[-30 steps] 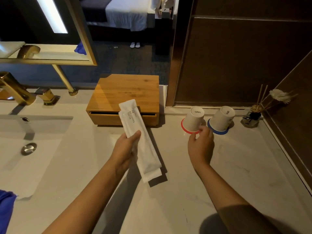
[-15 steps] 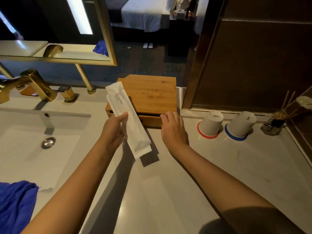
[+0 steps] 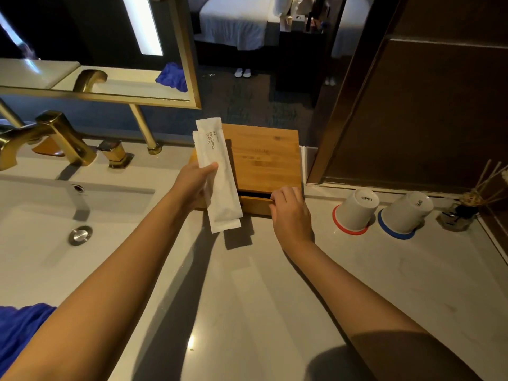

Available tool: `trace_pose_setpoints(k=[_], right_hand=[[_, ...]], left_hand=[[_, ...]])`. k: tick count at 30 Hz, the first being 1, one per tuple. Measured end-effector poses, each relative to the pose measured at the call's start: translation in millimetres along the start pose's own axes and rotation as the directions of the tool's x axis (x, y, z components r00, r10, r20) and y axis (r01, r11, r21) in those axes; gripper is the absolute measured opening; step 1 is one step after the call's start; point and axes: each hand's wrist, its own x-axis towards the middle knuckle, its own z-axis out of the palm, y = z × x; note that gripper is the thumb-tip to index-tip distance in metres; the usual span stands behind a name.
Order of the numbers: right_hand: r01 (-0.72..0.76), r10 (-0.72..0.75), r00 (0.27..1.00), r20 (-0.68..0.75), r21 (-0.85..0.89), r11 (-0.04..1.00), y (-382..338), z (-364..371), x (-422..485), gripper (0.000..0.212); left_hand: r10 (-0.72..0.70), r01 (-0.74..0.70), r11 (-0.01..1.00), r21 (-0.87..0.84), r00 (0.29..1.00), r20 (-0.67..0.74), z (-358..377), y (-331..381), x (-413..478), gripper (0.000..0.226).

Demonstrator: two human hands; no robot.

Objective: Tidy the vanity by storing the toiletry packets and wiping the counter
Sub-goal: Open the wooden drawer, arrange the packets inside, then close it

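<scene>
Since half a second ago, right hand (image 3: pixel 290 213) has reached the wooden box (image 3: pixel 264 158) at 12 o'clock on the desk (image 3: pixel 247 298); its grip curls over the drawer front (image 3: pixel 255 204). Left hand (image 3: pixel 193 182) pinches two white packets (image 3: pixel 220 182) upright before the box. Blue cloth (image 3: pixel 19 325) lies at 8 o'clock.

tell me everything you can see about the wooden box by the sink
The wooden box is a low, flat box of light bamboo-looking wood with a plain top. It sits on the pale counter at the back, right of the faucet. A dark slot runs along its front above a drawer front, where the right hand has its fingertips. The left hand holds white packets in front of its left side.
</scene>
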Motion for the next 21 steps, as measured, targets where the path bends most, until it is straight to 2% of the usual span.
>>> trace_pose_setpoints(k=[7, 15, 21], right_hand=[[0.043, -0.043, 0.999, -0.002, -0.039, 0.998, -0.5, 5.7, -1.4, 0.02], [0.019, -0.023, 0.999, 0.031, 0.12, 0.993, 8.6, 11.2, -4.8, 0.014], [0.067, -0.079, 0.992, 0.095, 0.124, 0.99, 11.5, 4.7, -18.6, 0.014]], left_hand=[[-0.1, 0.101, 0.993, 0.059, 0.995, -0.025, -3.7, 3.1, 10.3, 0.034], [-0.093, 0.099, 0.99, 0.104, 0.994, -0.062, -0.1, 3.3, 13.0, 0.038], [-0.087, 0.099, 0.987, 0.124, 0.991, -0.097, 2.0, 2.1, 12.7, 0.04]])
